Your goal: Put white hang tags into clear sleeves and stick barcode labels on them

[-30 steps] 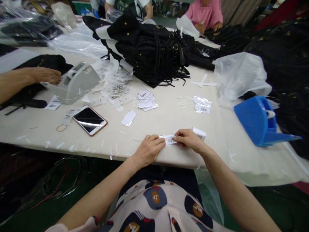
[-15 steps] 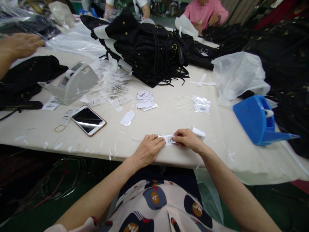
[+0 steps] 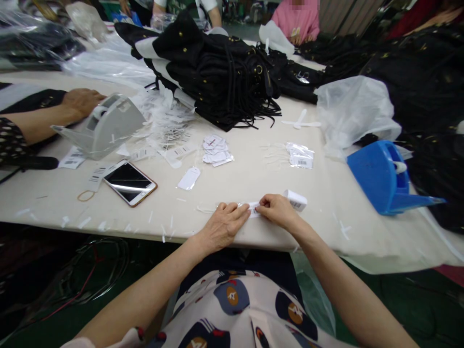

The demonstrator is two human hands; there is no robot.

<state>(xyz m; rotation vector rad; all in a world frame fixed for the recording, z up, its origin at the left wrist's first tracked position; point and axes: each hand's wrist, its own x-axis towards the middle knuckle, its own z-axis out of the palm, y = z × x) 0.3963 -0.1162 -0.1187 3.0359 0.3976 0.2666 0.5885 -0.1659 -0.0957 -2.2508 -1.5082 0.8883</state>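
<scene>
My left hand [image 3: 224, 223] and my right hand [image 3: 277, 210] rest at the near edge of the cream table [image 3: 253, 179]. Both pinch a small white barcode tag [image 3: 253, 209] between their fingertips; the fingers now almost cover it. Just right of my right hand lies a small white roll of labels [image 3: 295, 199]. A single white tag [image 3: 189, 178] lies further up on the left, and a pile of round white tags [image 3: 216, 150] and a clear packet of barcode tags [image 3: 301, 157] lie beyond it.
A phone [image 3: 129, 182] and a rubber band [image 3: 85, 195] lie at left. A co-worker's hand [image 3: 81, 101] sits behind a grey tape dispenser [image 3: 103, 126]. A blue dispenser [image 3: 387, 178], white plastic bag [image 3: 353, 113] and black bags [image 3: 224, 72] lie farther off. White scraps litter the table.
My two hands have drawn closer together over the barcode tag, hiding most of it. The co-worker's hand at left swung away and came back down behind the grey dispenser.
</scene>
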